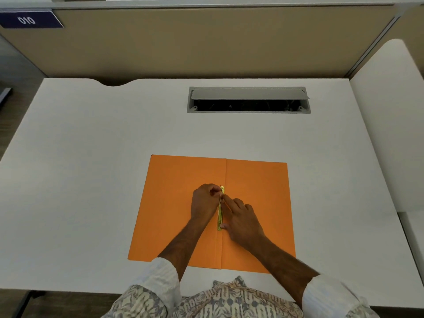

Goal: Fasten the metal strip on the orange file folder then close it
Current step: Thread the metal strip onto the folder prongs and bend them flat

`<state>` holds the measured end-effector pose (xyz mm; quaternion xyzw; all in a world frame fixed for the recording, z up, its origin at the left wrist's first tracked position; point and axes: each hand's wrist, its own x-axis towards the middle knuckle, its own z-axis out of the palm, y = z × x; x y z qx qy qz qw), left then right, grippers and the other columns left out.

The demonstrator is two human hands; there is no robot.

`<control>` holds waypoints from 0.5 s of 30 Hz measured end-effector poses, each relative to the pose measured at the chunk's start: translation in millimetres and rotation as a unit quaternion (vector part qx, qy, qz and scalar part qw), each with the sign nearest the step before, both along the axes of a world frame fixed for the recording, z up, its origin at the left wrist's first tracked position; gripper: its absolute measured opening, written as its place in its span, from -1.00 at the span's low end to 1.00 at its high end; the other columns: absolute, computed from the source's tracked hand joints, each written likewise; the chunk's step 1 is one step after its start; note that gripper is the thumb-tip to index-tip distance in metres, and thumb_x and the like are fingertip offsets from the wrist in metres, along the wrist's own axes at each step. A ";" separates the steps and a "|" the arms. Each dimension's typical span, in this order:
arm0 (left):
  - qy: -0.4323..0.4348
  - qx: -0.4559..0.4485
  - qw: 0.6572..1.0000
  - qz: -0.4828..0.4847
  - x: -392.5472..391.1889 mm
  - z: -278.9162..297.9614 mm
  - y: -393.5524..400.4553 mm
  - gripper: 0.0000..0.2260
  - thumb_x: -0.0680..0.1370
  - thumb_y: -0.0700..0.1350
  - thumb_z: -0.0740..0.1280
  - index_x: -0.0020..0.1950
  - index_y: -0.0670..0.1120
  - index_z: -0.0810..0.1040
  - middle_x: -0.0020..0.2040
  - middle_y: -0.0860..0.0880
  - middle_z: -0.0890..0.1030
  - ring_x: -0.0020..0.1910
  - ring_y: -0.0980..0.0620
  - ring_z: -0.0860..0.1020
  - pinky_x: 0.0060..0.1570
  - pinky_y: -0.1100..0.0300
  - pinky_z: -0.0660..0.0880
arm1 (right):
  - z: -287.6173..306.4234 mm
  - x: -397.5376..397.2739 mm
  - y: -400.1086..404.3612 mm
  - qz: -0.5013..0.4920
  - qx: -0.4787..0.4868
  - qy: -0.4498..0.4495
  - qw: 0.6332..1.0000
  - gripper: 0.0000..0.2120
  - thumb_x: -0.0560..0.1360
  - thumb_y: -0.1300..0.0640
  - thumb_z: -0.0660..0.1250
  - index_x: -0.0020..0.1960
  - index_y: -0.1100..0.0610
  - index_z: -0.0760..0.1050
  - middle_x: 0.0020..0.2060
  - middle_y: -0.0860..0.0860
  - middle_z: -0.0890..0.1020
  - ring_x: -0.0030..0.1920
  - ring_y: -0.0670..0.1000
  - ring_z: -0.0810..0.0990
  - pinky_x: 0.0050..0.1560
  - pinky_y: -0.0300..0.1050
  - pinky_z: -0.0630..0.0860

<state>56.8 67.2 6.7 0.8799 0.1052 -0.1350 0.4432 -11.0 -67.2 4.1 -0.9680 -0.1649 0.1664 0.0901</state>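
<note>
An orange file folder lies open and flat on the white desk, its spine running toward me. A thin gold metal strip lies along the spine fold near the middle. My left hand pinches the strip's far end, where a thin prong stands up. My right hand rests on the right leaf, its forefinger pressed against the strip near the left fingertips and its thumb on the strip's near end. Part of the strip is hidden under the fingers.
The white desk has a grey cable tray with its lid up at the back. Beige partition walls stand behind and to the right. A blue label reading 010 sits at the top left.
</note>
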 end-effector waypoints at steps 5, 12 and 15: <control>-0.012 0.015 1.000 -0.002 4.6 -3.2 0.8 -0.92 0.49 -0.17 0.46 -0.06 -0.14 0.72 -0.09 -0.06 0.70 -0.13 0.03 0.64 -0.11 0.21 0.55 | -0.4 0.7 0.5 0.008 -0.009 -0.001 1.000 -0.23 0.43 -0.15 0.43 0.47 0.20 0.25 0.52 0.07 0.24 0.24 0.16 0.43 0.03 0.13 0.52; -0.009 0.033 0.999 0.000 13.8 -6.9 1.0 -0.96 0.44 -0.19 0.49 -0.13 -0.08 0.69 -0.13 0.00 0.57 -0.24 0.13 0.51 -0.26 0.38 0.39 | -2.4 3.4 0.2 0.036 -0.035 -0.003 0.999 -0.25 0.45 -0.17 0.40 0.47 0.22 0.27 0.56 0.10 0.17 0.24 0.18 0.42 0.04 0.12 0.51; -0.005 0.038 0.999 -0.006 16.2 -7.4 0.1 -0.95 0.44 -0.19 0.47 -0.14 -0.06 0.68 -0.14 0.02 0.55 -0.25 0.14 0.50 -0.25 0.33 0.43 | -2.1 4.8 0.8 0.037 -0.029 -0.002 0.999 -0.26 0.45 -0.16 0.40 0.46 0.22 0.28 0.55 0.10 0.21 0.27 0.17 0.42 0.09 0.12 0.49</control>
